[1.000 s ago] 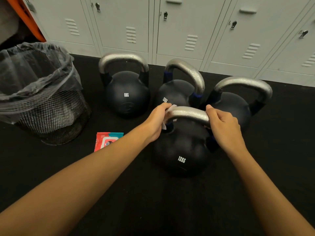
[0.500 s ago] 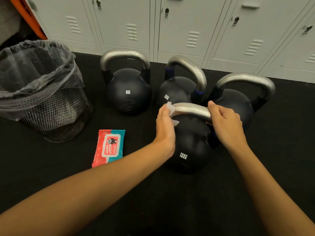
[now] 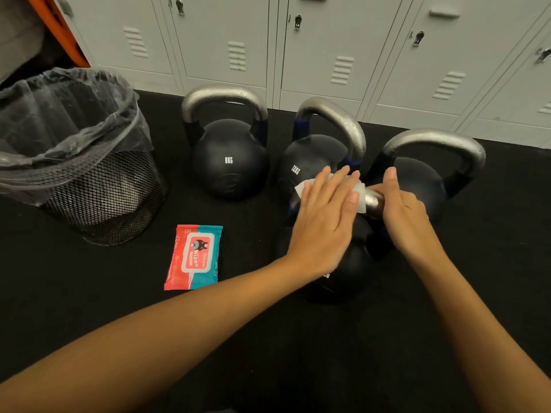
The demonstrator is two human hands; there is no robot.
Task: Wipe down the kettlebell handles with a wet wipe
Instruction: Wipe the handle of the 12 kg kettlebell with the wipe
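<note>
The left hand [image 3: 323, 216] lies flat, fingers straight, pressing the wipe [image 3: 356, 193] onto the handle [image 3: 372, 202] of the near kettlebell [image 3: 346, 272], probably so the cloth wraps the bar. The right hand [image 3: 401, 210] curls round the handle's right end, likely to steady the weight. Three more kettlebells stand just beyond. The wipes pack [image 3: 195, 257] lies on the floor to the left, near the bin [image 3: 89, 186].

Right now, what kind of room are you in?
Probably a gym changing room: grey lockers line the wall, four kettlebells stand on a black floor mat, and hands wipe one handle.
</note>
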